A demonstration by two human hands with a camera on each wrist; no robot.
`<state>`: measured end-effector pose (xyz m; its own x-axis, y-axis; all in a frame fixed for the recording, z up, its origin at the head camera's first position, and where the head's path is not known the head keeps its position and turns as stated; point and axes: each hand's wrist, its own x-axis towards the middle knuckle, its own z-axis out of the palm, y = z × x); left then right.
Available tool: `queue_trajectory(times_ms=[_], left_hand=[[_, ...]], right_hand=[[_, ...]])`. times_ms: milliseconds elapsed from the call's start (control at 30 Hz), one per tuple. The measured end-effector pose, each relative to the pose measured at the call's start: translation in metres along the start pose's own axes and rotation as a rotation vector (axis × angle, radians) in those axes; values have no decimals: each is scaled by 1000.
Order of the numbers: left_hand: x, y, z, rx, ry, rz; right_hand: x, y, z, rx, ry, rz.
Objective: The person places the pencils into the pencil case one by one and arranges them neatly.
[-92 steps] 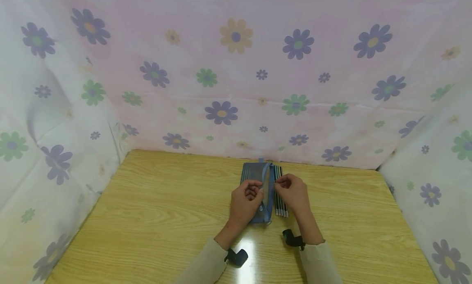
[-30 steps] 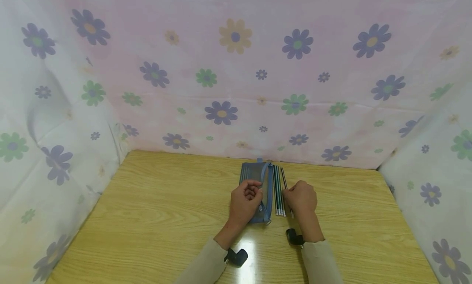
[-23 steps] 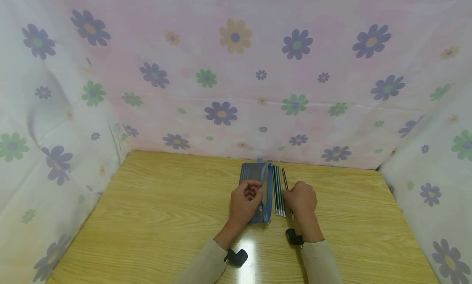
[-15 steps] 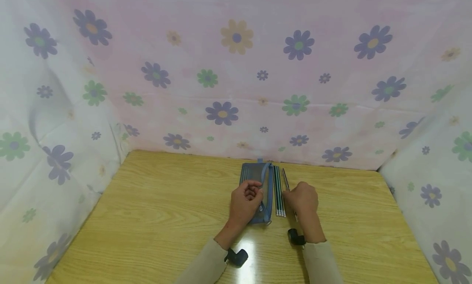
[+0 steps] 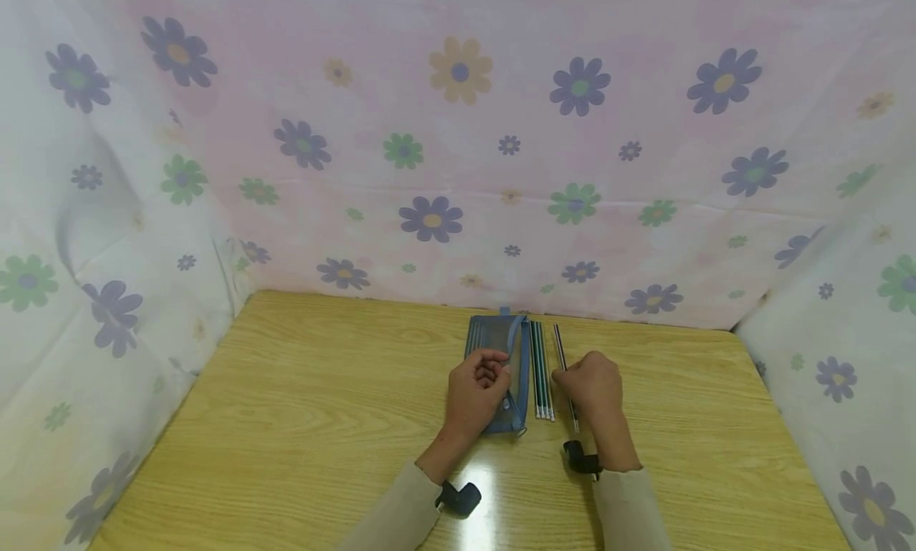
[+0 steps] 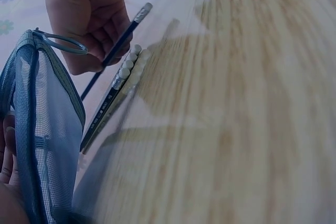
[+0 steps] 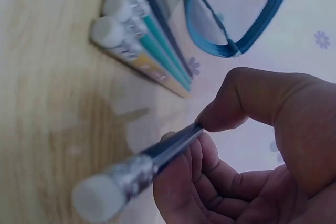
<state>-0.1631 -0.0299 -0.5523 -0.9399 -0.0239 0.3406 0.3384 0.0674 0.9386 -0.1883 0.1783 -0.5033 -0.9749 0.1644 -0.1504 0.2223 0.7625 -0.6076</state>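
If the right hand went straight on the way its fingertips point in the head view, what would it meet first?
Probably the row of eraser-tipped pencils, with the blue mesh pouch beyond. Depth is unclear, though: the right hand, pinching a separate pencil, might pass above the row.

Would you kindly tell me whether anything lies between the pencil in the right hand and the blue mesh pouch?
Yes: in the head view, a row of pencils lies on the table between the held pencil, in the right hand, and the blue mesh pouch.
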Motion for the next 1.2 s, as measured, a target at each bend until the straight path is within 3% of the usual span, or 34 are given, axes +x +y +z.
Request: queue_trajectory(times_ms=[533,1200], left_hand=[[0,1,3,-23,31,13],[0,3,0,-5,-5,4]], right_hand=[[-6,-10,-9,179,-92,4],[-10,-26,4,349,-168,9]])
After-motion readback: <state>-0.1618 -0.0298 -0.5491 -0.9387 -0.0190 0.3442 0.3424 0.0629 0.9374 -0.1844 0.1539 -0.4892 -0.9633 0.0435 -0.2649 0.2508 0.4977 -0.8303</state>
